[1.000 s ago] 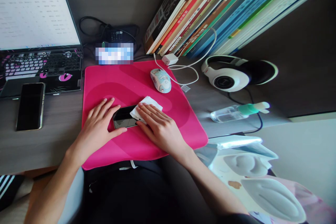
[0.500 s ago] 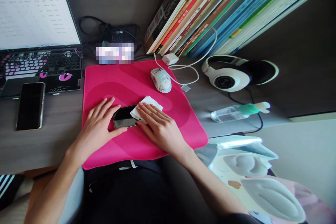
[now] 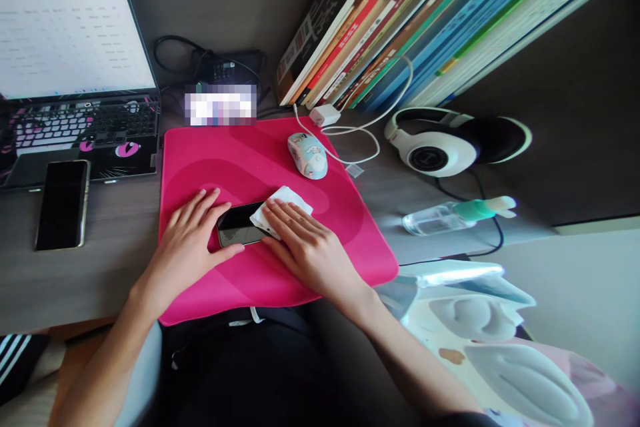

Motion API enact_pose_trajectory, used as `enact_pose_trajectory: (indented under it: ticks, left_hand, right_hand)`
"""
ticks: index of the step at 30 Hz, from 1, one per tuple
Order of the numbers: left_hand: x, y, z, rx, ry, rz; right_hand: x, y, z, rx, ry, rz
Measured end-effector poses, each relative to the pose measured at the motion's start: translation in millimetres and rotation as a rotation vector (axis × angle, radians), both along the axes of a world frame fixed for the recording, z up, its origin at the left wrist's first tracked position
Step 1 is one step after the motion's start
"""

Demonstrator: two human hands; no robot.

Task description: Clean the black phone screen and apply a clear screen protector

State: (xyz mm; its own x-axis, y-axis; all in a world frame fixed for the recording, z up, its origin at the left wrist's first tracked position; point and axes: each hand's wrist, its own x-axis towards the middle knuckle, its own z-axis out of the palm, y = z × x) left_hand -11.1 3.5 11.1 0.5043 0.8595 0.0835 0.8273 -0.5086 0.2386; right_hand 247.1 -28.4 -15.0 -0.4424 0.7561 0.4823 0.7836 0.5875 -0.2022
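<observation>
A black phone (image 3: 237, 227) lies screen up on a pink desk mat (image 3: 225, 147). My left hand (image 3: 185, 247) brackets the phone's left end, thumb below and fingers above, and holds it in place. My right hand (image 3: 313, 250) lies with fingers pressed flat on a white wipe (image 3: 287, 200) that covers the phone's right end. The right part of the phone is hidden under the wipe and my fingers.
A patterned mouse (image 3: 307, 154) sits on the mat's far side. White headphones (image 3: 440, 147) and a lying spray bottle (image 3: 450, 213) are to the right. A second phone (image 3: 63, 203) and open laptop (image 3: 75, 47) stand left; leaning books (image 3: 400, 20) and a charger (image 3: 323, 113) behind.
The view has shifted slightly; both hands stay on the phone and wipe in nearly the same place.
</observation>
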Motion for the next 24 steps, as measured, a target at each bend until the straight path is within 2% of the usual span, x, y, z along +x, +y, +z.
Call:
enact_pose_trajectory:
  ticks: [5, 9, 18, 21, 24]
  left_hand:
    - [0.9, -0.6, 0.6, 0.0, -0.005, 0.014]
    - [-1.0, 0.6, -2.3, -0.022, -0.031, 0.007]
    - [-2.8, 0.3, -3.4, -0.021, -0.059, -0.008]
    - [-0.5, -0.3, -2.2, 0.016, -0.04, 0.002]
    - [0.5, -0.3, -3.0, 0.045, -0.023, 0.002]
  right_hand:
    - [1.4, -24.8, 15.3, -0.011, -0.153, 0.018]
    - [2.0, -37.6, 20.2, -0.023, -0.173, 0.019]
    - [-1.1, 4.7, -2.3, -0.108, 0.006, 0.052]
    - [-1.2, 1.1, 0.4, -0.115, -0.029, 0.048]
    - [-1.3, -16.1, 8.7, -0.113, -0.101, 0.047]
